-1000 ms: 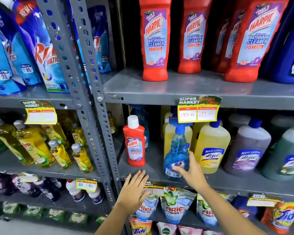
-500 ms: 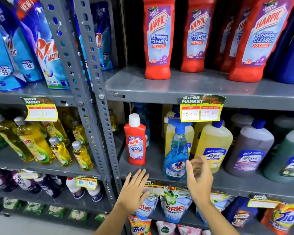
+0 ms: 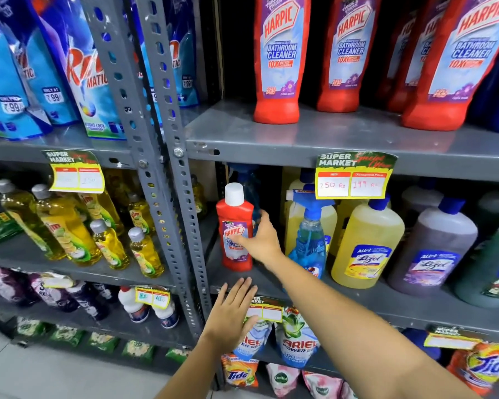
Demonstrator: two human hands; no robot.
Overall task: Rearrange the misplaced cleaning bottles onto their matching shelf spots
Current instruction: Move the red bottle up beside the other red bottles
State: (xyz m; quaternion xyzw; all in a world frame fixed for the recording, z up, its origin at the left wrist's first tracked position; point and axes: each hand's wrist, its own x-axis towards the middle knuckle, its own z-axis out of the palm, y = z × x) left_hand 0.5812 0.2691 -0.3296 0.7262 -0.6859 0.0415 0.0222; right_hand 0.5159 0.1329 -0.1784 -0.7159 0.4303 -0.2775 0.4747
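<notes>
Small red bottle (image 3: 235, 228): upright at the left end of the middle shelf (image 3: 386, 303), beside the blue spray bottle (image 3: 310, 237).
Right hand (image 3: 261, 240): touching the bottle's right side, thumb across its label, fingers reaching behind; grip not yet closed.
Left hand (image 3: 231, 315): spread flat, palm down, below the bottle at the shelf's front edge, touching nothing I can tell.
Upper shelf (image 3: 314, 136): 4 large red bottles (image 3: 277, 61) of the same brand.

Bright, even store light; wide-angle bending at edges; shelf recesses dim, perhaps slightly blurred.

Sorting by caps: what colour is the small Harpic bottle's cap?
White, on the small Harpic bottle; head view.
</notes>
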